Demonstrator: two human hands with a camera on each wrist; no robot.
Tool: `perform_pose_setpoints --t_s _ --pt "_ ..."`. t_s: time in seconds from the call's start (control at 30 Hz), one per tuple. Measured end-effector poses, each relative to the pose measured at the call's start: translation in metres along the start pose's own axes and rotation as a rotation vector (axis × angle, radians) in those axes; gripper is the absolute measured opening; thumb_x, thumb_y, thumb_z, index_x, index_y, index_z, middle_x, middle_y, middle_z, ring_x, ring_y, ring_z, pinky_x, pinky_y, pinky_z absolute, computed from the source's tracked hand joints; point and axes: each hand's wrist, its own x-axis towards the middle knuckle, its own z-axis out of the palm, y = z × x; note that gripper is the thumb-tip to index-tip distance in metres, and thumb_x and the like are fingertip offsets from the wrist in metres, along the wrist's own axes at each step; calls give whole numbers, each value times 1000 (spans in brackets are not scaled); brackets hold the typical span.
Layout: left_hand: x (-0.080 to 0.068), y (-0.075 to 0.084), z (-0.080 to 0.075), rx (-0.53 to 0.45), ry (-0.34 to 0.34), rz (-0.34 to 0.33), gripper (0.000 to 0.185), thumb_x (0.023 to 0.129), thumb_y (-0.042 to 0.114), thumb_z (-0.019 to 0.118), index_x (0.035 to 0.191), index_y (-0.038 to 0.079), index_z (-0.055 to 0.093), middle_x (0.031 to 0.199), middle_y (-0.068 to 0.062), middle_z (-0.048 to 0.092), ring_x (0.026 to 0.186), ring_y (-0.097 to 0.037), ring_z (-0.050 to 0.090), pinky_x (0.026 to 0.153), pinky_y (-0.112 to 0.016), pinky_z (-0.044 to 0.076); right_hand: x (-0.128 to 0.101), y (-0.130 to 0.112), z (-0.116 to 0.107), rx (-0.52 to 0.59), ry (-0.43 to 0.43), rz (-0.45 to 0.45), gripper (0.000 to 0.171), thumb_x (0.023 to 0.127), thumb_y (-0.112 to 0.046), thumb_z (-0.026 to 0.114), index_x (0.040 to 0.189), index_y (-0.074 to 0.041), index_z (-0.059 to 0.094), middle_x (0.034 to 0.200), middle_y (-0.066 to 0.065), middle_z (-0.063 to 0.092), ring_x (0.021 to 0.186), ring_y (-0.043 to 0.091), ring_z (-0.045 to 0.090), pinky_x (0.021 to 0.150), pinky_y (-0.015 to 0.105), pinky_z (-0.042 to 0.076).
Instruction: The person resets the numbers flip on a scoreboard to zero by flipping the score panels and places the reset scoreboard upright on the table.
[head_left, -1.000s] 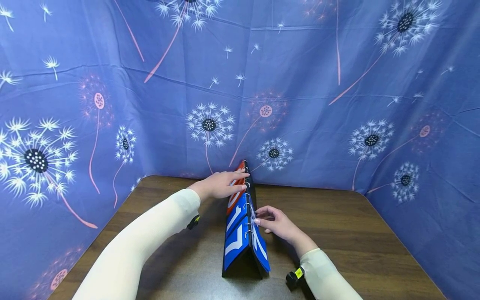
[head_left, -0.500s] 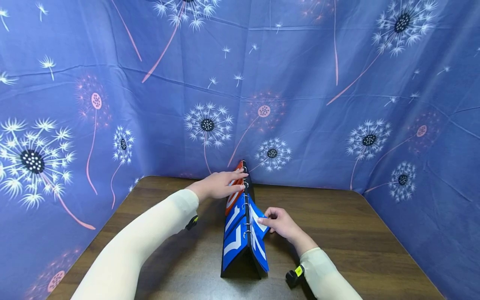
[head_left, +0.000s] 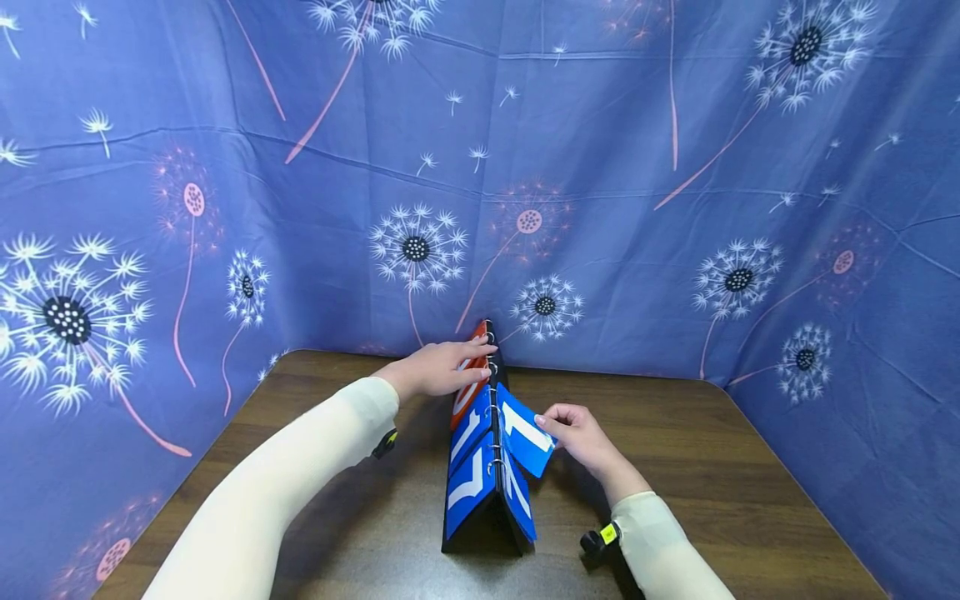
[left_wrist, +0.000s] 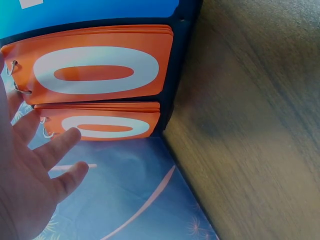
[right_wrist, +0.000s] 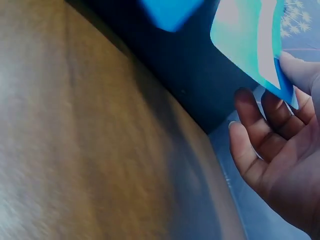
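A tent-shaped flip scoreboard (head_left: 487,467) stands on the brown table (head_left: 675,467), with blue number cards near me and orange cards (head_left: 471,375) at the far end, all hung on metal rings. My left hand (head_left: 442,367) rests with straight fingers on the top edge by the orange cards; the left wrist view shows the orange cards (left_wrist: 100,70) with white zeros beside my left hand (left_wrist: 35,175). My right hand (head_left: 573,429) pinches a blue card (head_left: 525,429) with a white 1 and lifts it away from the right face. In the right wrist view the blue card (right_wrist: 255,40) sits above my right hand (right_wrist: 275,145).
A blue cloth with dandelion print (head_left: 637,208) hangs close behind and on both sides of the table. Bare wood lies left and right of the scoreboard. Small black wrist devices show at each sleeve.
My right hand took hold of a blue card on the right face and swung it up and outward. My left hand stayed on the top edge.
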Motion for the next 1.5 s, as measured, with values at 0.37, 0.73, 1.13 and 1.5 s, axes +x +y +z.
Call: perform_pose_setpoints --t_s 0.37,0.73,1.13,1.5 --pt "-1 -2 1 -31 -3 10 64 98 74 40 157 53 30 172 12 22 157 -27 32 123 -61 30 -3 -9 -27 343 -33 73 15 104 -19 59 92 -19 68 79 -5 70 67 8 68 61 24 57" --pt "-4 -1 1 -23 4 28 64 99 72 38 159 48 31 172 8 23 157 -28 33 124 -61 29 -16 -37 -44 679 -283 -201 45 105 2 34 138 -9 62 119 3 76 97 15 78 81 37 64" --pt "-2 0 -1 -16 -8 11 64 100 71 40 159 49 30 172 12 20 157 -28 33 123 -62 30 -19 -92 -18 434 -197 -321 58 103 -4 49 156 7 30 131 10 64 105 19 74 86 45 63" --pt "0 -1 -2 -21 -14 35 61 101 63 47 159 48 31 172 10 21 157 -27 32 124 -59 29 -9 -146 18 -181 -196 -528 39 96 -1 60 134 -6 69 128 17 72 89 19 70 77 24 59"
